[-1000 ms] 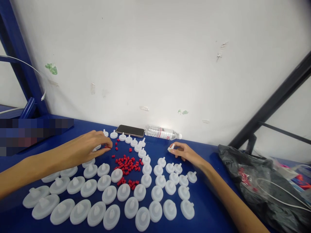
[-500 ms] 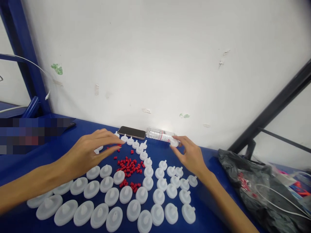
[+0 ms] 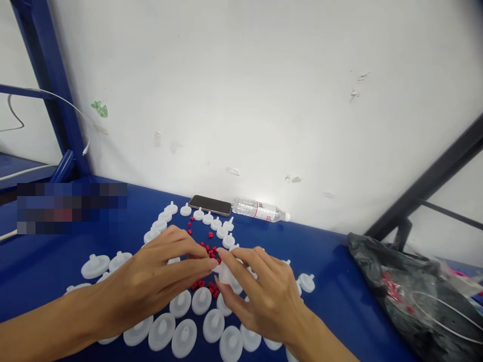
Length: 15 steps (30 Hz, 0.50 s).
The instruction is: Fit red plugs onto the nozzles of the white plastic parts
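My right hand (image 3: 260, 286) grips a white round plastic cap with a nozzle (image 3: 227, 275) by its rim, its nozzle turned to the left. Thumb and fingertips of my left hand (image 3: 158, 274) are closed together at that nozzle; whatever they pinch is hidden. Small red plastic caps (image 3: 210, 235) lie loose on the blue table (image 3: 320, 311), many of them beneath and behind my hands. Several more white nozzle caps (image 3: 184, 338) lie around them, most with the nozzle up, partly covered by my hands and forearms.
Against the wall lie a dark phone (image 3: 210, 205) and a clear plastic bottle (image 3: 260, 210). A black plastic bag (image 3: 373, 271) with a clear bag of red pieces and a white cable rests at the right. Blue frame posts (image 3: 56, 75) stand at the left.
My right hand has brought the white cap from beside the bottle left and toward me. My left hand has moved right and down to meet it, its fingers now closed.
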### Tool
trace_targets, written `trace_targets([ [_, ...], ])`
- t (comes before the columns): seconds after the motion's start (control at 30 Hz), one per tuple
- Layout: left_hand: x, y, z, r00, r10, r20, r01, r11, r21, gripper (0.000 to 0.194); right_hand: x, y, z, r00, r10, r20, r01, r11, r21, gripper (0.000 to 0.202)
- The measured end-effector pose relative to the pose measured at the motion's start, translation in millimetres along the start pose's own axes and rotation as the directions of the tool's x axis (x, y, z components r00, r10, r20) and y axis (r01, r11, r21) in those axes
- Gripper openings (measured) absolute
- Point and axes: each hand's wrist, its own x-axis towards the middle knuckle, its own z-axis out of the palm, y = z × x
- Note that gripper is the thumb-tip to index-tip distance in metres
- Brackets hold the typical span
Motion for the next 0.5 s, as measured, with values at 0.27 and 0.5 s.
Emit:
trace_targets([
  [0.27,3.0,-3.7,1.7,1.000,0.018,-0.004,-0.018,0.999,0.042,0.032,-1.7,8.1,-2.5,0.999,0.050,-0.007,-0.049,0.997,0.052,0.028],
  [0.5,3.2,-0.7,7.2,0.999,0.026,-0.044,-0.024,0.998,0.064,0.029,-4.9,8.0,0.1,1.000,-0.010,0.006,0.009,0.999,0.046,0.032],
])
